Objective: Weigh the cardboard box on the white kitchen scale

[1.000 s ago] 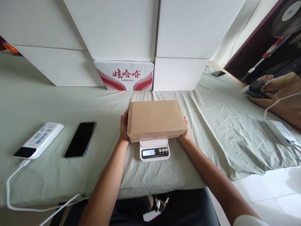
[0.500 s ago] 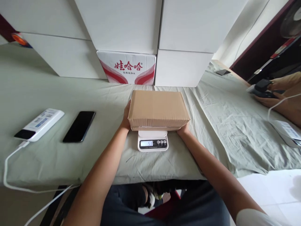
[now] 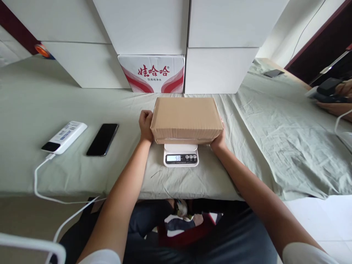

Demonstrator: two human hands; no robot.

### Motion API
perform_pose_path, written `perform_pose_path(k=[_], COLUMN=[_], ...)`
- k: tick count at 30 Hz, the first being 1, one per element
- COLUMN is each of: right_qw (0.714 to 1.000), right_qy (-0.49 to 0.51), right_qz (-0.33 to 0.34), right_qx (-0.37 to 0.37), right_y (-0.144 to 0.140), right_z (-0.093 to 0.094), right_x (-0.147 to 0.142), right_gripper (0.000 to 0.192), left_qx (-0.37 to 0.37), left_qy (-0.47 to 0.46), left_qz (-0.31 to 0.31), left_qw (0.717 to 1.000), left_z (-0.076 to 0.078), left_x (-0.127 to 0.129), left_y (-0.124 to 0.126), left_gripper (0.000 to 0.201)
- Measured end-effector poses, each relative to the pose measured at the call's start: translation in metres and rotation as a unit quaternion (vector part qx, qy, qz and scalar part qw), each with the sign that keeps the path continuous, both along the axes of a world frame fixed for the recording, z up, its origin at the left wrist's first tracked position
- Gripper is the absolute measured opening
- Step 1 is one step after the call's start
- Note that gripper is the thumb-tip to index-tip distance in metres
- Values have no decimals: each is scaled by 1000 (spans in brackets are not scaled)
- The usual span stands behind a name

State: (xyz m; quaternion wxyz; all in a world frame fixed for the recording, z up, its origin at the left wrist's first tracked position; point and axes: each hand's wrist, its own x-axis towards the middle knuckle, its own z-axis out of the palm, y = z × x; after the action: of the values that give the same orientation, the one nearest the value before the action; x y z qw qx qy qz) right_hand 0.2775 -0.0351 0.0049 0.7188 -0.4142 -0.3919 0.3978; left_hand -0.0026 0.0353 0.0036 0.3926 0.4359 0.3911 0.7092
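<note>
A closed brown cardboard box (image 3: 187,113) lies across the white kitchen scale (image 3: 181,164), covering most of its platform. The scale's lit display (image 3: 173,158) appears to read 53. At the box's left side is my left hand (image 3: 145,126), its fingers curled into a loose fist against or very close to the cardboard. My right hand (image 3: 219,140) wraps the near right corner and side of the box, partly hidden by it.
A black phone (image 3: 102,139) and a white power bank (image 3: 65,137) with a cable lie left. White cartons (image 3: 220,69) and a printed carton (image 3: 154,75) stand behind. At right, another person's hand (image 3: 345,90) holds a dark device.
My left fingers have come into sight, curled beside the box, where they were mostly hidden before. The box stays on the scale and the reading looks the same. The view has shifted slightly.
</note>
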Motion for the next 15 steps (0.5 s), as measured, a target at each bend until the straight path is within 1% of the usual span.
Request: perform_pose_path(k=[3, 5, 7, 9, 11, 13, 15], right_qw=[998, 997, 997, 999, 999, 998, 998], right_qy=[-41, -57, -52, -39, -24, -6, 11], right_qz=[-29, -38, -43, -23, 19, 55, 67], right_qx=[37, 44, 37, 26, 15, 0, -3], right_y=[-4, -10, -16, -20, -21, -20, -20], right_z=[3, 8, 13, 17, 21, 23, 24], right_x=[1, -1, -4, -7, -9, -9, -9], right_gripper=[63, 62, 63, 65, 70, 77, 82], left_qx=[46, 58, 57, 50, 49, 67, 91], left_qy=[14, -2, -6, 10, 25, 35, 49], left_qz=[81, 99, 88, 59, 38, 35, 40], left_qw=[996, 993, 994, 997, 998, 997, 994], left_z=[2, 6, 11, 12, 10, 5, 0], left_x=[-5, -3, 1, 5, 8, 10, 11], left_y=[-3, -8, -14, -18, -20, -19, -17], left_gripper=[43, 45, 45, 43, 37, 35, 39])
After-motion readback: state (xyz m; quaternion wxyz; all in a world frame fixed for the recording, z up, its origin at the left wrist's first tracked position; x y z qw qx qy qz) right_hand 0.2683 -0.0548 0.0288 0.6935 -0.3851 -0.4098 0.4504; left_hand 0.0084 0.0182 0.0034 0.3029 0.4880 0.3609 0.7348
